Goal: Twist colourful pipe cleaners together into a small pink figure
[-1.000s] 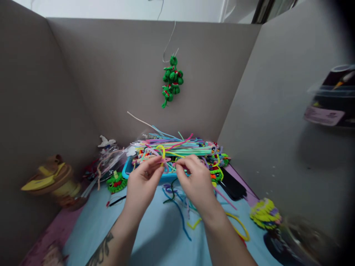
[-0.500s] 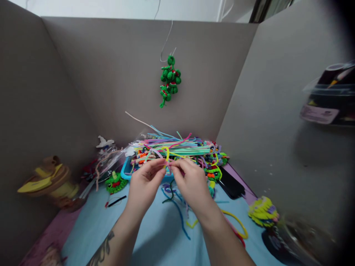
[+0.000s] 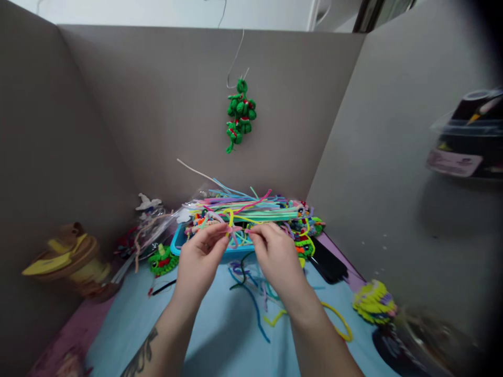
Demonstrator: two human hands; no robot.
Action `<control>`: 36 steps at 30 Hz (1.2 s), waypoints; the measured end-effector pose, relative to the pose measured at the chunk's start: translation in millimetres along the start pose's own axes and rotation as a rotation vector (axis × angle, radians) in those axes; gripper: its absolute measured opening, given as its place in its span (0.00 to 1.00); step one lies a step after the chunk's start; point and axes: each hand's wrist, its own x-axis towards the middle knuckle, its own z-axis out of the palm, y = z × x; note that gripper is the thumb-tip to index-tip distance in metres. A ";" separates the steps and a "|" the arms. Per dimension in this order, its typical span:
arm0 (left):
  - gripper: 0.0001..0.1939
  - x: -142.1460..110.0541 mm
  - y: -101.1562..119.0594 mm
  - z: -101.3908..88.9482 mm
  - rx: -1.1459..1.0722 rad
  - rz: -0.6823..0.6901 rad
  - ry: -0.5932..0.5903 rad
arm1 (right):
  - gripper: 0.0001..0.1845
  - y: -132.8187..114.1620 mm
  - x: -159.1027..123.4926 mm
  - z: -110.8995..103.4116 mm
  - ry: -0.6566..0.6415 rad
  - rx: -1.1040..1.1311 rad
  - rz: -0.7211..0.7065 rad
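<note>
My left hand pinches a small piece made of bent pipe cleaners, above the front of the blue tray. A yellow pipe cleaner loop and a lilac loop rise from those fingers. From the same pinch a short pink pipe cleaner reaches across to the right. Its far end lies between the thumb and forefinger of my right hand, which is closed on it. The fingers of both hands partly cover the piece.
Behind my hands a blue tray holds many coloured pipe cleaners. A black phone lies to its right. Loose strands, including a blue pipe cleaner, are on the cloth. A green figure sits left; green ornaments hang from a wire.
My hands have moved apart, and a stretch of pink pipe cleaner now shows between them. The yellow and lilac loops have shifted slightly left with my left hand.
</note>
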 end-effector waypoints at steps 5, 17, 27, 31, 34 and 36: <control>0.18 3.8 3.0 -3.9 -0.121 -0.192 -0.099 | 0.07 -0.9 -1.5 -2.3 0.082 0.047 -0.197; 0.16 4.6 9.3 -8.4 -0.219 -0.255 -0.172 | 0.10 7.8 -2.9 3.6 0.046 0.055 -0.438; 0.16 2.9 11.9 -3.9 -0.200 -0.182 -0.104 | 0.08 3.0 -3.3 7.4 -0.025 0.128 -0.442; 0.15 2.6 9.7 -4.7 -0.189 -0.155 -0.105 | 0.09 4.1 -4.4 8.5 -0.051 0.100 -0.446; 0.15 2.8 9.6 -4.0 -0.167 -0.135 -0.089 | 0.10 4.6 -4.6 8.9 -0.062 0.103 -0.454; 0.15 2.9 10.0 -3.6 -0.147 -0.112 -0.070 | 0.09 3.2 -3.9 8.2 -0.068 0.135 -0.428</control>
